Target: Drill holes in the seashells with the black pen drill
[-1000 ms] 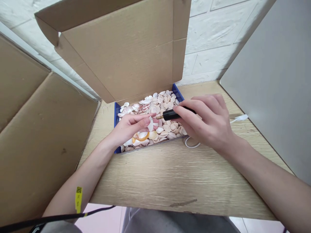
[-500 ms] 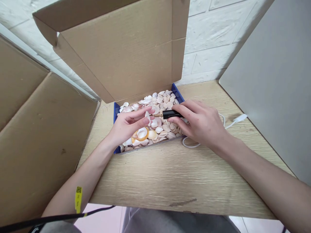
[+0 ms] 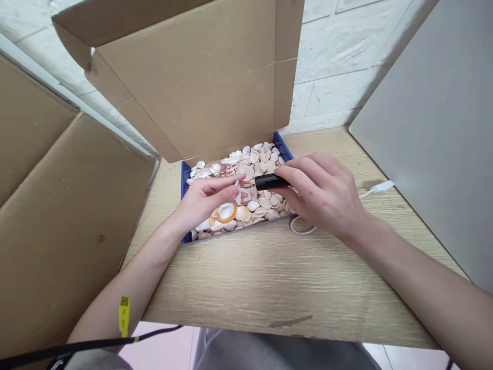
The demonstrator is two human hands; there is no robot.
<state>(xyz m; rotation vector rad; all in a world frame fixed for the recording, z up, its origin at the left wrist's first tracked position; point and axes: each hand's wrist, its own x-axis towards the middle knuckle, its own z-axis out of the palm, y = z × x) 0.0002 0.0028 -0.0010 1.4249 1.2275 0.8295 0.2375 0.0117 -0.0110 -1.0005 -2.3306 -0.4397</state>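
My left hand (image 3: 210, 200) pinches a small white seashell (image 3: 238, 188) between thumb and fingers, above a blue-sided tray (image 3: 283, 146) full of shells. My right hand (image 3: 318, 190) is wrapped round a small black mini drill (image 3: 267, 181). Its brass-coloured tip points left and meets or nearly meets the held shell; whether they touch, I cannot tell. Beneath both hands lie many pale shells (image 3: 265, 203), and an orange-rimmed shell (image 3: 230, 218) sits near the tray's front left.
Behind the tray stands an open cardboard lid (image 3: 192, 82); another cardboard panel (image 3: 73, 221) rises at left. A white cable (image 3: 302, 231) loops by my right hand, with a white plug (image 3: 381, 186) farther right. A grey panel (image 3: 431, 128) borders the wooden table (image 3: 246, 288).
My right hand has brought the drill slightly left and tilted it, its tip now closer to the shell. My left hand has barely moved and still pinches the shell.
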